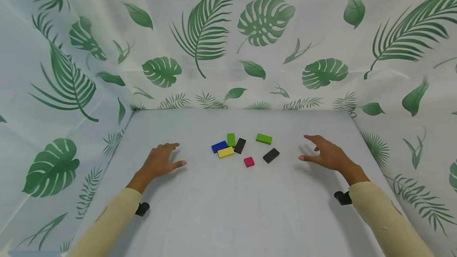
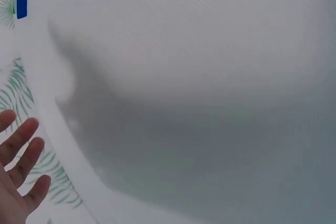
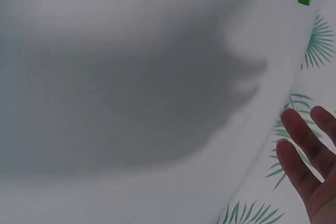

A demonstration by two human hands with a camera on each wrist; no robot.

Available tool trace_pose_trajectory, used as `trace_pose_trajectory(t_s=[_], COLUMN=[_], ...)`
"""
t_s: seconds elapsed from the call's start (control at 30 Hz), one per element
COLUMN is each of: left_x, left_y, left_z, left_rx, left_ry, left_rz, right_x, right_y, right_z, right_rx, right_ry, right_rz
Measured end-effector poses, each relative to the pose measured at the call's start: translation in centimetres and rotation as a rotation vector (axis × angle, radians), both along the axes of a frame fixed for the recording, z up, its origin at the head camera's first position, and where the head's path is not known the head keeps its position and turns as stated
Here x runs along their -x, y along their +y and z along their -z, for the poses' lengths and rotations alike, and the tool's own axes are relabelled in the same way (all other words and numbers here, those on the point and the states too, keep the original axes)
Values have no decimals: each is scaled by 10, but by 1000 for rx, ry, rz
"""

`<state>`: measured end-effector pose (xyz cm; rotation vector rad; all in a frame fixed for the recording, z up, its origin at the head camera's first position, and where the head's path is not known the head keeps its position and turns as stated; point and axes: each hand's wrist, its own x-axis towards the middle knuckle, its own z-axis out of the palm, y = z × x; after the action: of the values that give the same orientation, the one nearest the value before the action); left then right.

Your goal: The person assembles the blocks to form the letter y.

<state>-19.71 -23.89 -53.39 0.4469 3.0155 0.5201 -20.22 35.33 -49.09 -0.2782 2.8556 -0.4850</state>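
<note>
Several small blocks lie in a loose group on the white surface. A blue block, a yellow block, a green block and a black block sit close together. To their right are a second green block, a second black block and a short red block. My left hand hovers left of the group, fingers spread and holding nothing. On the other side my right hand is also spread and holds nothing. Both hands are apart from the blocks.
White sheeting with green leaf prints walls in the surface at the back and both sides. Each wrist carries a small black device, the left one and the right one, beside the beige sleeves.
</note>
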Motion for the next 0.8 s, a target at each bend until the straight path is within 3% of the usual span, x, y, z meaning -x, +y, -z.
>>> trace_pose_trajectory(t_s=[0.3,0.6,0.8], left_x=[-6,-13,-14], left_y=[17,39,54], left_z=[-1,-1,3], left_rx=[-80,-194,-247], left_ry=[-31,-126,-119], left_rz=[18,26,42], right_x=[4,9,9], right_y=[-9,-14,-21], right_z=[3,13,15], right_rx=[124,212,235], right_ry=[-28,-31,-34], right_rz=[-10,-38,-50])
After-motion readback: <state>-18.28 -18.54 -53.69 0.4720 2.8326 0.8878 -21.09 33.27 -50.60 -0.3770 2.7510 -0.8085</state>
